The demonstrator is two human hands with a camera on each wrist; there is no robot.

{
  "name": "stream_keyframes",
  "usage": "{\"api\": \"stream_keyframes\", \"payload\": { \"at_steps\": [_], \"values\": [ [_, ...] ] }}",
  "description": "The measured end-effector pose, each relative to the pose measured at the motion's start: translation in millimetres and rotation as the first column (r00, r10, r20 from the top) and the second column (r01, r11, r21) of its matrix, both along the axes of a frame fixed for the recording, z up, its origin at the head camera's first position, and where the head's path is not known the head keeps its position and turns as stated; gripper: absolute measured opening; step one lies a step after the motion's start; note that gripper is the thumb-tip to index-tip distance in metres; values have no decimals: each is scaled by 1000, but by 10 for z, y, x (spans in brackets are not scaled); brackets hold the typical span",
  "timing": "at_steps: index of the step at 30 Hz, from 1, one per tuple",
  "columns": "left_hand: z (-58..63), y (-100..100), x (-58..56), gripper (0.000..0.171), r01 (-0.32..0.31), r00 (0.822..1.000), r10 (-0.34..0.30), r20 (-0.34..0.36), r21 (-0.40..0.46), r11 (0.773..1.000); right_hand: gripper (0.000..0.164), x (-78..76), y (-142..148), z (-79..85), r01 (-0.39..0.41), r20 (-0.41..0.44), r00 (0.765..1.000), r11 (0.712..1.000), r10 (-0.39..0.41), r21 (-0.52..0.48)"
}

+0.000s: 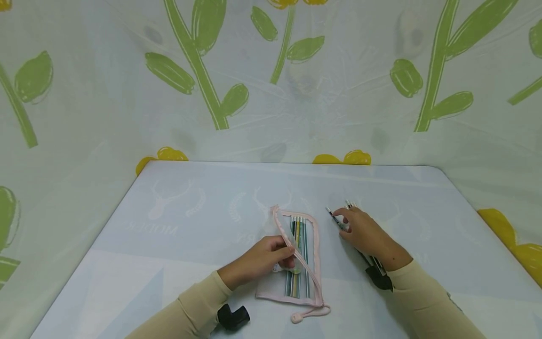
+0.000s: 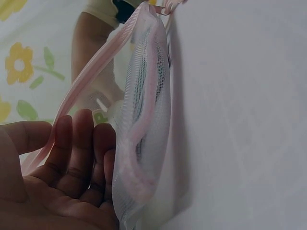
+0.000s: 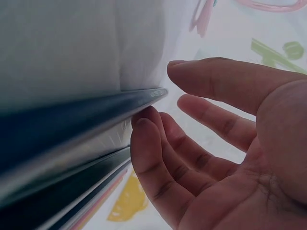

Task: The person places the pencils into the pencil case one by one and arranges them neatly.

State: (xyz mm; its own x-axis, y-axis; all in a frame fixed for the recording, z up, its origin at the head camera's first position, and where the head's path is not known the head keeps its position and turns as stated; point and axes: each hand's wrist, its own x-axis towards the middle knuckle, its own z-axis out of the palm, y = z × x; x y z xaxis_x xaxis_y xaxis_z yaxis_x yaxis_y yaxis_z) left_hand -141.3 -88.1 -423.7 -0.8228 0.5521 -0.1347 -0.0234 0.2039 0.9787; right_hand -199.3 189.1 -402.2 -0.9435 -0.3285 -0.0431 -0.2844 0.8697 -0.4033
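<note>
A mesh zip pouch (image 1: 316,240) with pink edging lies on the table, and several pencils (image 1: 298,230) show inside it. My left hand (image 1: 271,254) pinches the pink zipper edge between thumb and index finger, lifting that side. In the left wrist view the zipper strip (image 2: 86,81) stands away from the mesh body. To the right, my right hand (image 1: 362,230) is over a group of loose pencils. Its fingertips touch one dark pencil (image 3: 91,120), while the thumb stays apart from it. More pencils (image 3: 81,184) lie beside that one, partly hidden by the hand in the head view.
A pink pull cord (image 1: 298,316) trails from the pouch's near corner. Each wrist carries a black device (image 1: 233,316). The pale table (image 1: 186,212) has a rounded far corner, and a curtain (image 1: 338,94) printed with plants hangs behind it.
</note>
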Motion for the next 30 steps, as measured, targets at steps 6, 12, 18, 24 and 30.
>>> {"api": "stream_keyframes", "payload": {
  "at_steps": [6, 12, 18, 24, 30],
  "values": [
    [26, 8, 9, 29, -4, 1000, 4, 4, -2, 1000, 54, -14, -4, -15, 15, 24, 1000, 1000, -15, 5],
    [9, 12, 2, 29, -6, 1000, 6, 8, -3, 1000, 63, -18, -1, -16, 5, 36, 999, 1000, -5, -3],
    [7, 15, 1, 29, -6, 1000, 6, 3, -2, 1000, 64, -6, -10, -1, -27, 35, 999, 1000, 28, -15],
    [7, 14, 1, 29, -8, 1000, 8, 7, -2, 1000, 70, 0, -11, 11, -52, 31, 998, 998, 53, -29],
    [7, 12, -2, 29, -8, 1000, 8, 12, -1, 1000, 77, -22, 10, 10, -54, 64, 996, 997, 58, -56]
  ]
}}
